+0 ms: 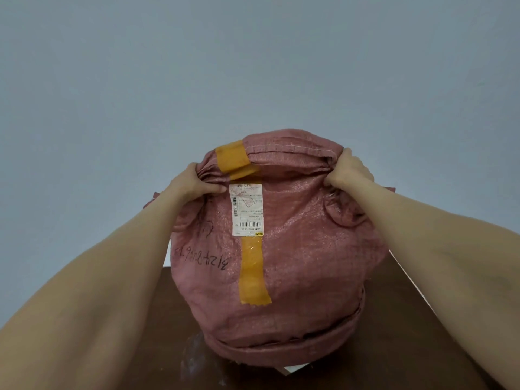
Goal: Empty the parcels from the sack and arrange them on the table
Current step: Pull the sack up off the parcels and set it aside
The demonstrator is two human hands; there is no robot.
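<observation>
Over the brown counter [422, 319], the pink sack [295, 249] is held upturned with its rolled mouth down. Its sewn end is gripped at either corner by the left hand [194, 182] and the right hand [347, 171]. Emptying seems under way, and a higher lift is called for next. The parcels are mostly hidden inside the sack; only a clear-wrapped edge [194, 358] is seen below.

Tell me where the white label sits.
Head view: the white label is on the sack, left of centre, beside the left hand, with orange tape above and below it.
</observation>
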